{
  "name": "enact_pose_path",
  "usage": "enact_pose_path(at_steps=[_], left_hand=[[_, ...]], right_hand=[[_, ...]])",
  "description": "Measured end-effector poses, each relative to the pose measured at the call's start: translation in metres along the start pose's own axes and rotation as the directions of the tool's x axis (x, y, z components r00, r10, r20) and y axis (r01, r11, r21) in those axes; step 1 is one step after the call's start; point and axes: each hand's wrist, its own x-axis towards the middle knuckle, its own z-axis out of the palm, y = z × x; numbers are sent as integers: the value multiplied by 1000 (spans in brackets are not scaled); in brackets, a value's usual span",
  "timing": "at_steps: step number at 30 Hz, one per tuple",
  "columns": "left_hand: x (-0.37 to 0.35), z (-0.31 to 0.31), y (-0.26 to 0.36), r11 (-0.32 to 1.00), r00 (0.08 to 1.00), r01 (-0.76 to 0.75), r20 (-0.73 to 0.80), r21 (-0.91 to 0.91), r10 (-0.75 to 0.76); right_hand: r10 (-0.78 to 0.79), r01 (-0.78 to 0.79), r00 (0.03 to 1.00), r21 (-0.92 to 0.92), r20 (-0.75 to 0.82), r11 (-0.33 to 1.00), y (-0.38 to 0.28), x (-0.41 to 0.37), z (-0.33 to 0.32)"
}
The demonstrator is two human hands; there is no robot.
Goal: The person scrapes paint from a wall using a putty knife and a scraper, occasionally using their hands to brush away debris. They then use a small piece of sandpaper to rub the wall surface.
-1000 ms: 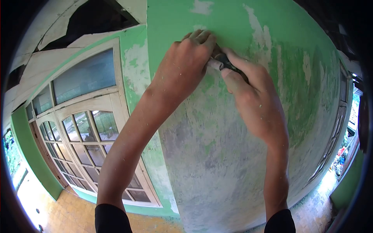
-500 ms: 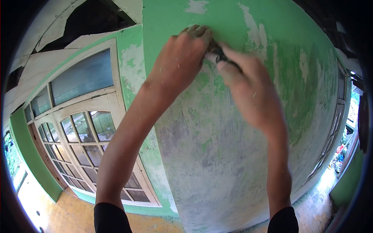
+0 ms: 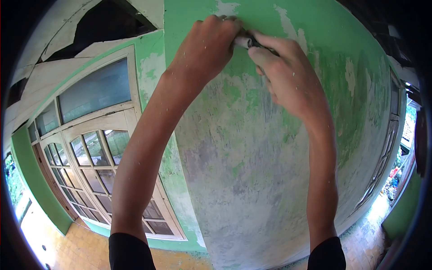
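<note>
Both hands are raised high against a green wall (image 3: 252, 180) with peeling paint. My right hand (image 3: 290, 74) is closed round the dark handle of what looks like a paint scraper (image 3: 245, 42), which has a pale, rounded part towards its front. My left hand (image 3: 209, 45) is closed over the scraper's front end, knuckles up, close to the wall. The working edge is hidden behind the left fingers. Small pale flakes cling to both forearms. Below the hands, the wall is worn to patchy grey and white, while green paint remains above.
A pale wooden door (image 3: 96, 157) with glass panes stands left of the wall corner. Above it, the ceiling (image 3: 45, 76) has a broken dark opening. Yellowish floor tiles (image 3: 85, 243) lie below. A window frame (image 3: 382, 153) runs along the far right.
Both hands and the scraper have moved up the wall. The right hand is less blurred now, and its grip on the handle stays the same.
</note>
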Motion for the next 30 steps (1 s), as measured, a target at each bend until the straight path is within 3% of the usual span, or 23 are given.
enact_pose_path(at_steps=[3, 5, 6, 8, 10, 13, 14, 17, 20, 24, 26, 27, 29, 30], left_hand=[[-16, 2, 8, 999, 998, -29, 50, -28, 30], [-23, 9, 14, 987, 964, -159, -224, -38, 146], [-16, 10, 8, 986, 963, -162, -225, -38, 149], [4, 0, 3, 999, 998, 43, 36, -27, -42], [-5, 3, 5, 998, 999, 32, 16, -49, -32], [-26, 12, 14, 991, 970, -129, -214, -33, 119], [-19, 12, 7, 991, 970, -127, -213, -33, 117], [14, -5, -3, 1000, 1000, -3, 26, -17, 3], [-16, 2, 9, 998, 1000, -24, 13, -54, 25], [-22, -3, 19, 995, 998, -31, -62, -100, 25], [-13, -14, 15, 982, 993, 64, 113, -176, -45], [-17, -8, 14, 982, 992, 65, 117, -175, -44], [-34, 12, 16, 985, 980, -118, -177, -125, 95], [-40, 17, 18, 985, 979, -116, -182, -127, 92]], right_hand=[[-71, 75, 996, 67, -59, 995, 14, -14, 6], [-91, 97, 993, 66, -80, 993, 12, -22, 7], [-92, 98, 992, 66, -83, 993, 9, -15, 3], [-23, 23, 1000, -29, -14, 999, 0, 3, -6], [-37, 37, 999, 4, -26, 999, 1, -12, -1], [-49, 50, 998, 22, -37, 999, 3, -18, -1], [-49, 49, 998, 7, -30, 999, 4, -18, -1], [32, -30, 998, -39, 52, 999, -8, 10, -17], [-96, 97, 994, 27, -45, 995, 12, -20, -4], [-102, 107, 991, 47, -91, 993, 9, -27, -2], [-99, 102, 993, 49, -60, 994, -1, -18, -19], [-96, 100, 994, 53, -60, 994, -2, -23, -15], [-11, 12, 1000, -38, 19, 999, -3, -40, 3], [-13, 13, 1000, -44, 20, 999, -2, -45, 10]])
